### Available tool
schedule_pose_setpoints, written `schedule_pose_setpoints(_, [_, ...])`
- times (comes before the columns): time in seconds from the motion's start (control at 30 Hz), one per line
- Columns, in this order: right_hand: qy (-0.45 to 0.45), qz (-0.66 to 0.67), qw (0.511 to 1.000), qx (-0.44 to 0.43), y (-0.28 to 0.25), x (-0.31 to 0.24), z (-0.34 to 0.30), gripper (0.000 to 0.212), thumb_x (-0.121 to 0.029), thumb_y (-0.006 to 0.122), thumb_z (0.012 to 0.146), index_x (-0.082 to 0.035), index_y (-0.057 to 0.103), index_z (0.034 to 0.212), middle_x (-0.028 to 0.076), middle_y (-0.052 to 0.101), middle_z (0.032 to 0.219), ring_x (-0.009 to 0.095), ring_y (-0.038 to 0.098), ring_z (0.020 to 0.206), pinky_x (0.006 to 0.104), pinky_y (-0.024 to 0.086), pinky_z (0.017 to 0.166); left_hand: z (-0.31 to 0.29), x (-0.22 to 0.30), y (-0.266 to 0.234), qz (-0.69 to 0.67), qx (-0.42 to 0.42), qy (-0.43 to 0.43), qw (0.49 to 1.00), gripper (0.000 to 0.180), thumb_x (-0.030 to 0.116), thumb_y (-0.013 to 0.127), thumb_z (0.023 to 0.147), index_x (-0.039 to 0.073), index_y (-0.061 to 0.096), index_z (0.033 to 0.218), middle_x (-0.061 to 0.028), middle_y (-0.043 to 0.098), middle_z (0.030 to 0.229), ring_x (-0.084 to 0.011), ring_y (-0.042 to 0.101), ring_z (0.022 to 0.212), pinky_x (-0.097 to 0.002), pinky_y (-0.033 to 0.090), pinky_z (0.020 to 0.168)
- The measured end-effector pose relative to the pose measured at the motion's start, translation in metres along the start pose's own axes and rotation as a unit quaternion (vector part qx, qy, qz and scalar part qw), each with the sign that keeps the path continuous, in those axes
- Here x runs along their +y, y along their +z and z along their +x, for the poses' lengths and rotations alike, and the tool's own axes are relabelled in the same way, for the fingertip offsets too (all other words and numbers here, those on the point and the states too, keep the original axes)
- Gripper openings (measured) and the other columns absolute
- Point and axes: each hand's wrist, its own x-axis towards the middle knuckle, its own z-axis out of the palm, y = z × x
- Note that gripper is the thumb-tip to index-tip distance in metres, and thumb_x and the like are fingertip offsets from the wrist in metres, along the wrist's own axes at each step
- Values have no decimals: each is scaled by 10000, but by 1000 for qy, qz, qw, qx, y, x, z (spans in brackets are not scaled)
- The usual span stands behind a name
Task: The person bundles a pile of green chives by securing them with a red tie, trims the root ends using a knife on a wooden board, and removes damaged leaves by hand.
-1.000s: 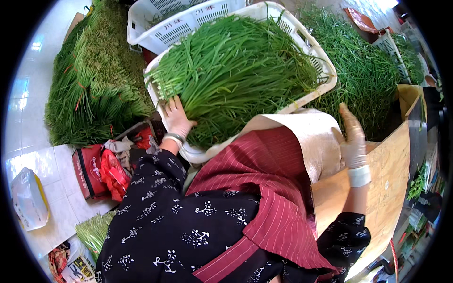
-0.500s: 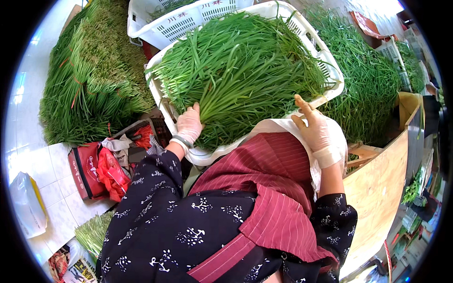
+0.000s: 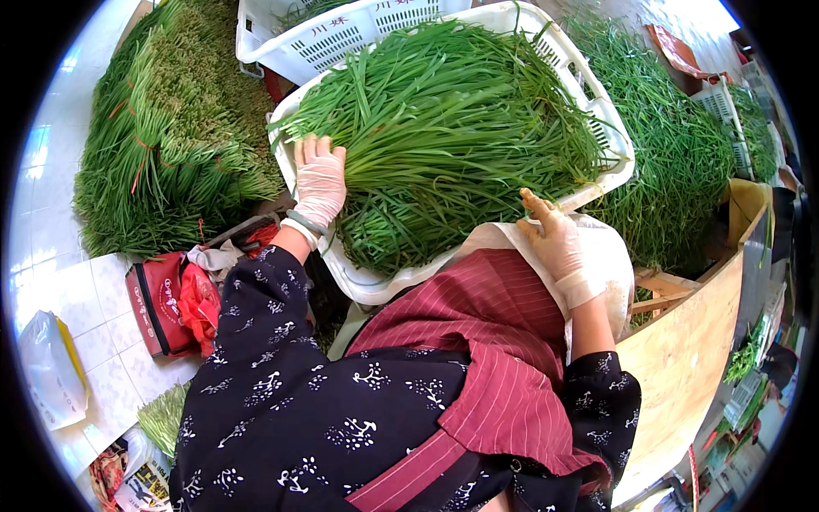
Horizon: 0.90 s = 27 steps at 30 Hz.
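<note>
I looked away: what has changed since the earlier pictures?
The gloved left hand has moved forward at the left end of the thin green leaves; grip unclear. The gloved right hand has come left toward the near rim of the white plastic basket. The red-tied green bundles stayed put.

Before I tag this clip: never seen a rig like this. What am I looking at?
No machine here: these are a person's own two hands, in thin pale gloves. The picture comes from the left one of two fisheye cameras worn on the head, looking down, so straight edges bend near its rim.

In front is a white basket heaped with long green leaves. The left hand touches the leaves at their left end; how tight its grip is, I can't tell. The right hand is open near the front rim and looks empty.

Around it: a big stack of greens on the left and a second white crate behind.
</note>
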Motion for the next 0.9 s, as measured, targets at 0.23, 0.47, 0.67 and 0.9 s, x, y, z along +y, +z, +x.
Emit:
schedule_pose_setpoints(0.23, [11, -12, 1000, -26, 14, 0, -8, 420, -182, 584, 787, -113, 504, 1194, 127, 586, 1030, 296, 567, 898, 358, 433, 812, -10, 3, 18, -59, -91, -61, 992, 332, 74, 588, 661, 102, 525, 986, -151, 434, 1191, -345, 418, 1090, -425, 329, 938])
schedule_pose_setpoints(0.47, [19, 2, 999, -36, 8, -7, -7, 405, -140, 596, 785, -93, 518, 1179, 122, 590, 1046, 272, 569, 948, 344, 442, 820, -36, 18, 23, -70, -52, -30, 996, 349, 113, 625, 644, 163, 520, 973, -143, 390, 1137, -345, 373, 1091, -481, 319, 913])
schedule_pose_setpoints(0.67, [17, 44, 998, -47, 6, -20, 3, 384, -146, 590, 788, -87, 528, 1163, 128, 597, 1021, 264, 579, 925, 329, 450, 803, -12, 1, 39, -54, -80, -1, 995, 329, 197, 637, 683, 161, 503, 982, -133, 517, 950, -323, 562, 855, -406, 437, 762])
schedule_pose_setpoints(0.9, [78, 371, 895, -235, 48, -70, 27, 458, -308, 608, 808, -25, 525, 1158, 136, 591, 1090, 182, 558, 1015, 263, 421, 872, 54, -35, -32, -366, -300, -41, 880, 537, 225, 713, 598, 39, 505, 1057, -162, 607, 876, -283, 598, 841, -352, 475, 731])
